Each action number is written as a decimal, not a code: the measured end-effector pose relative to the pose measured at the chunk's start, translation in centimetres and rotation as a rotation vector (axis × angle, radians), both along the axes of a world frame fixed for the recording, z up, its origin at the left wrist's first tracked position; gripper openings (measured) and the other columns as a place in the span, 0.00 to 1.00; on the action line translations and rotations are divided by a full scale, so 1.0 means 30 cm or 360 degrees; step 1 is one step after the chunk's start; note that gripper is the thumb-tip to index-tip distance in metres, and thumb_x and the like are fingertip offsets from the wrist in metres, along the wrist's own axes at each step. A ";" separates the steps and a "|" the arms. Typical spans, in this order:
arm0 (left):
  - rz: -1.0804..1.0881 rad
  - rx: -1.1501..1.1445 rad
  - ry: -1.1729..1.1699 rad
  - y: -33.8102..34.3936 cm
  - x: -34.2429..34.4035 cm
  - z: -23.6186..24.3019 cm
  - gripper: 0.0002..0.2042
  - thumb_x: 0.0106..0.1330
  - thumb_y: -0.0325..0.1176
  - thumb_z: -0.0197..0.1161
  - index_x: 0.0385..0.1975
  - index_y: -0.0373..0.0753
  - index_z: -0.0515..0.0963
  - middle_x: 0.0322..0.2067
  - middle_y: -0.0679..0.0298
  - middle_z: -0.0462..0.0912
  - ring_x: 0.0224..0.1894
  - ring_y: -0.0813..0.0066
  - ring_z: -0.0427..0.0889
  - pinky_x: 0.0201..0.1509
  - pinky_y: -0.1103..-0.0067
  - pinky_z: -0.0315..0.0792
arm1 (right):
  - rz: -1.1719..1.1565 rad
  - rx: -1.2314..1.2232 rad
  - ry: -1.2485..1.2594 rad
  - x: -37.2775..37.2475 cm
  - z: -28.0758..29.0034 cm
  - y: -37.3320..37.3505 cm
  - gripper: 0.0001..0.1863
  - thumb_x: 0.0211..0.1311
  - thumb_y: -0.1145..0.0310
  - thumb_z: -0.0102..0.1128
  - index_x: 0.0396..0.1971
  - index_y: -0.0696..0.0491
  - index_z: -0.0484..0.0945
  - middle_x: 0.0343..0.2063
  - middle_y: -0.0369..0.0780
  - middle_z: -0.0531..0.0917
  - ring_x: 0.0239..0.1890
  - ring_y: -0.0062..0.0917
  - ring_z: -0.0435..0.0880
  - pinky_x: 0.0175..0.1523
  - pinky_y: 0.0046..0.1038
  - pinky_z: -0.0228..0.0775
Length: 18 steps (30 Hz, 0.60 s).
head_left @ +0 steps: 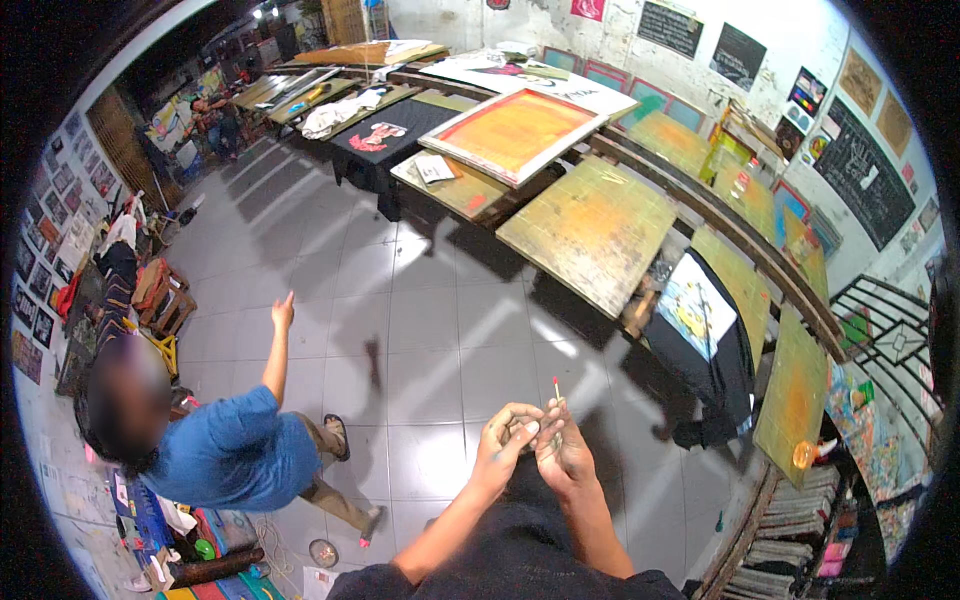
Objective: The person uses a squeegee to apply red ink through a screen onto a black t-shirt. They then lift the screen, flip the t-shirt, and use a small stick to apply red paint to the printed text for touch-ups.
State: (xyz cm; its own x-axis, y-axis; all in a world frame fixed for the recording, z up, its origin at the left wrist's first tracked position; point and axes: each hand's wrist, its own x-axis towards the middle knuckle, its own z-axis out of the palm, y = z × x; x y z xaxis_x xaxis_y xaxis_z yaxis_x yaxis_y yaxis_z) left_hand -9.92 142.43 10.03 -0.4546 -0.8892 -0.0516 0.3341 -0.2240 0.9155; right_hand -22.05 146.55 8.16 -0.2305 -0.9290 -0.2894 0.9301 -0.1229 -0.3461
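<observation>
Red tips the slim pale stick (557,391) in front of me, above the grey tiled floor (420,345). My right grip (564,456) is pinched on its pale end; my left grip (507,441) meets those fingers, but whether it clamps anything I cannot tell. Taking hold looks done, release not. Its long axis points nearly straight up my view, red end foremost.

white handwriting fills a black rectangular board (670,28) high on the white wall (787,35), a smaller black board (738,56) beside it and a large black board (858,178) farther right, all too small to read. a flat white panel (600,97) bears big dark letters, partly hidden.
</observation>
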 end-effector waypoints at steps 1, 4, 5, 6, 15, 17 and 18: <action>0.0044 -0.0004 0.0000 -0.047 0.002 -0.009 0.08 0.72 0.29 0.62 0.47 0.35 0.78 0.38 0.68 0.82 0.37 0.84 0.75 0.45 0.83 0.71 | 0.0071 -0.0004 -0.0079 0.002 0.009 -0.060 0.07 0.72 0.71 0.61 0.44 0.59 0.79 0.43 0.39 0.85 0.41 0.17 0.87 0.44 0.11 0.85; 0.0147 -0.0025 -0.0037 -0.207 -0.011 -0.027 0.08 0.72 0.29 0.62 0.47 0.35 0.78 0.38 0.68 0.82 0.37 0.84 0.75 0.45 0.83 0.71 | 0.0274 -0.0103 -0.0300 -0.001 0.075 -0.248 0.08 0.74 0.69 0.58 0.44 0.58 0.79 0.42 0.38 0.85 0.41 0.16 0.87 0.43 0.10 0.85; 0.0168 -0.0036 -0.0077 -0.268 -0.016 -0.028 0.08 0.72 0.29 0.62 0.47 0.35 0.78 0.38 0.68 0.82 0.38 0.84 0.75 0.46 0.82 0.71 | 0.0281 -0.0051 -0.0280 -0.007 0.075 -0.316 0.10 0.75 0.66 0.57 0.44 0.58 0.79 0.40 0.38 0.85 0.39 0.16 0.87 0.41 0.11 0.84; 0.0190 -0.0047 -0.0116 -0.332 -0.023 -0.027 0.08 0.72 0.29 0.62 0.47 0.35 0.78 0.38 0.68 0.82 0.39 0.84 0.76 0.47 0.82 0.71 | 0.0304 -0.0060 -0.0321 -0.020 0.064 -0.385 0.10 0.75 0.66 0.57 0.43 0.58 0.79 0.40 0.38 0.84 0.39 0.16 0.86 0.41 0.11 0.84; 0.0348 -0.0052 -0.0337 -0.917 -0.077 0.027 0.12 0.72 0.27 0.61 0.53 0.34 0.77 0.42 0.65 0.82 0.44 0.80 0.79 0.52 0.79 0.74 | 0.0638 0.0085 -0.0428 -0.146 0.095 -1.047 0.08 0.73 0.69 0.61 0.40 0.60 0.79 0.36 0.36 0.83 0.35 0.14 0.84 0.42 0.11 0.83; 0.0358 0.0012 -0.0268 -1.028 -0.079 0.021 0.13 0.72 0.28 0.61 0.54 0.34 0.76 0.42 0.65 0.82 0.43 0.80 0.80 0.51 0.79 0.75 | 0.0753 0.0050 -0.0495 -0.171 0.086 -1.175 0.07 0.73 0.70 0.62 0.40 0.59 0.79 0.36 0.35 0.83 0.35 0.14 0.84 0.42 0.11 0.82; 0.0361 0.0045 -0.0233 -1.082 -0.082 0.020 0.14 0.72 0.28 0.61 0.55 0.34 0.76 0.42 0.65 0.82 0.43 0.79 0.80 0.51 0.79 0.75 | 0.0818 0.0022 -0.0549 -0.182 0.065 -1.247 0.07 0.72 0.70 0.63 0.40 0.59 0.79 0.36 0.35 0.83 0.35 0.14 0.84 0.43 0.10 0.82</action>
